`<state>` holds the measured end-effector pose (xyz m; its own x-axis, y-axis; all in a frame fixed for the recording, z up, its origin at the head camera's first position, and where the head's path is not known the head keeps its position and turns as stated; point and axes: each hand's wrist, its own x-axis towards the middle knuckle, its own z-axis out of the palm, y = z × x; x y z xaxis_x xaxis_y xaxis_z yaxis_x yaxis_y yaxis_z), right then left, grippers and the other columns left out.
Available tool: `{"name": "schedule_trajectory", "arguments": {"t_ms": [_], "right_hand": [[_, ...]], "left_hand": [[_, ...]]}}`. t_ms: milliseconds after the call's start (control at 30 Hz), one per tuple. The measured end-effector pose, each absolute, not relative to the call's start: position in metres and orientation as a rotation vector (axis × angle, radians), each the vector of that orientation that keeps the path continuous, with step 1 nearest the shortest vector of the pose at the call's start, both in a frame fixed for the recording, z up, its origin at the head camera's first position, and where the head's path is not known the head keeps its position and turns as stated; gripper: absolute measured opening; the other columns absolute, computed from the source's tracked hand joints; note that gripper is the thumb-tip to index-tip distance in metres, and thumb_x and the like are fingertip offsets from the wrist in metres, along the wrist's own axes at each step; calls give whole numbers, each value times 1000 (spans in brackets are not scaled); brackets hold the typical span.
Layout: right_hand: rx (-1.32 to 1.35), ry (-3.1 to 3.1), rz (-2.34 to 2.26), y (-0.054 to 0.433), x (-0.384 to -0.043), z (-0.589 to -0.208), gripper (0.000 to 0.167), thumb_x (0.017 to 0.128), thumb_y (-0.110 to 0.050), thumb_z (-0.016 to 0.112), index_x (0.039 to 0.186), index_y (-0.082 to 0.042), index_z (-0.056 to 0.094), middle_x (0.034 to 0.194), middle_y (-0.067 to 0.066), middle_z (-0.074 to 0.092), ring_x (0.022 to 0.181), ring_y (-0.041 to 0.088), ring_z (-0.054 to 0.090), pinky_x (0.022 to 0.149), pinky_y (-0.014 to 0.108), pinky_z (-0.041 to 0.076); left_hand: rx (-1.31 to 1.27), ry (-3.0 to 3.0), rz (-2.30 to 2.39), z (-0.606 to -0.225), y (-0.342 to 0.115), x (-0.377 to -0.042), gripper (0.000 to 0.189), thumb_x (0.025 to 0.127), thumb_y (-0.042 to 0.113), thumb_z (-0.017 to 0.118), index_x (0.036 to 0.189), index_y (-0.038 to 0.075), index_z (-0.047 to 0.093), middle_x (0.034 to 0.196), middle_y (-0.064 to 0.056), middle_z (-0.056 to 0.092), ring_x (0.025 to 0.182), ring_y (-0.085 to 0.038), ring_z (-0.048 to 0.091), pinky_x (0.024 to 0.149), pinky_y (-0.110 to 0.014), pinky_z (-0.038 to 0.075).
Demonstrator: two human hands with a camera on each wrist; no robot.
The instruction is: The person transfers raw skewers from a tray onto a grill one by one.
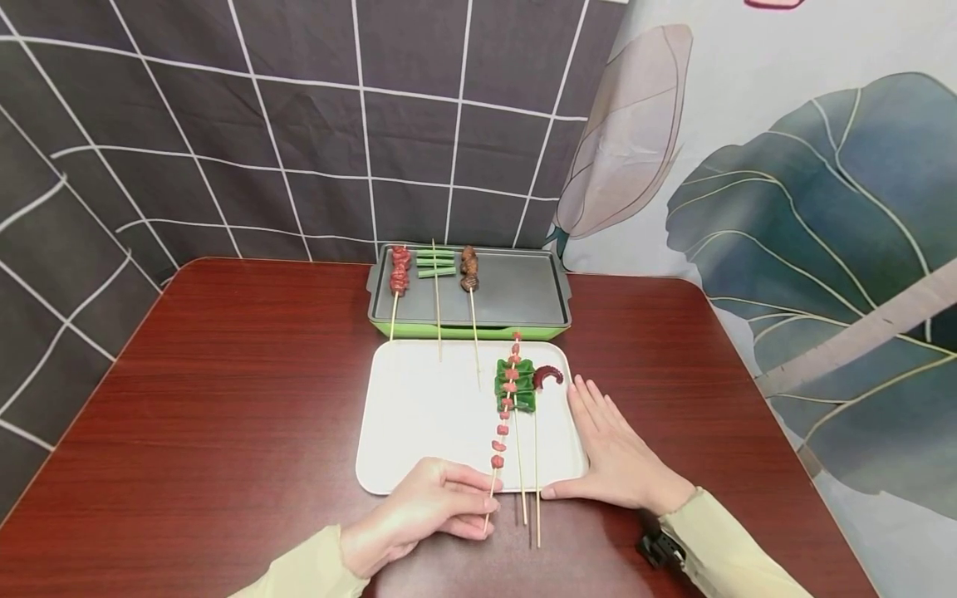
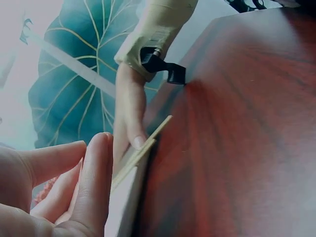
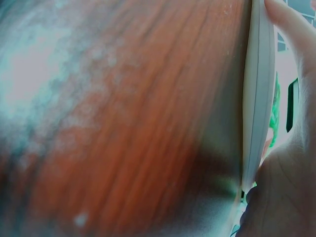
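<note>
In the head view my left hand pinches the lower end of a skewer threaded with several small red pieces. That skewer slants above the right part of a white tray. Partly behind it is a skewer of folded green leaf pieces, and beside that one with a dark red tentacle piece; their sticks pass over the tray's front edge. My right hand has its fingers extended along the tray's right edge, thumb at the front corner. In the right wrist view it touches the tray's side.
Behind the tray stands a grey grill pan on a green base. On its left half lie a red meat skewer, a green vegetable skewer and a brown meat skewer, sticks toward the tray. A reddish wooden table carries everything.
</note>
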<state>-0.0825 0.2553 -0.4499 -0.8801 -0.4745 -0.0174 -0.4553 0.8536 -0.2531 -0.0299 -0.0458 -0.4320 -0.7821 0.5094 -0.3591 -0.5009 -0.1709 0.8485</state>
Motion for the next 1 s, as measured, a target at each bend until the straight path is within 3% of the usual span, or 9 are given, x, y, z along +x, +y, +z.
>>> {"name": "schedule_trajectory", "arguments": {"t_ms": [400, 633, 1000], "right_hand": [[-752, 2954, -371, 255, -82, -450, 142, 67, -90, 64, 158, 7, 16, 166, 25, 8, 153, 38, 8, 123, 55, 16], [-754, 2955, -373, 255, -82, -450, 142, 67, -90, 65, 158, 8, 16, 166, 25, 9, 153, 37, 8, 123, 55, 16], [-743, 2944, -368, 256, -83, -450, 142, 68, -90, 64, 159, 7, 16, 166, 24, 9, 153, 38, 8, 123, 56, 17]], "left_hand": [[79, 1548, 2011, -406, -44, -61, 31, 90, -3, 73, 118, -15, 67, 106, -28, 71, 74, -19, 72, 75, -37, 64], [109, 1636, 2032, -400, -43, -83, 32, 92, -2, 71, 121, -15, 66, 104, -24, 72, 79, -20, 73, 78, -39, 63], [96, 1647, 2073, -387, -39, -114, 33, 93, -8, 67, 124, -18, 62, 119, -32, 66, 84, -22, 74, 81, -37, 62]]}}
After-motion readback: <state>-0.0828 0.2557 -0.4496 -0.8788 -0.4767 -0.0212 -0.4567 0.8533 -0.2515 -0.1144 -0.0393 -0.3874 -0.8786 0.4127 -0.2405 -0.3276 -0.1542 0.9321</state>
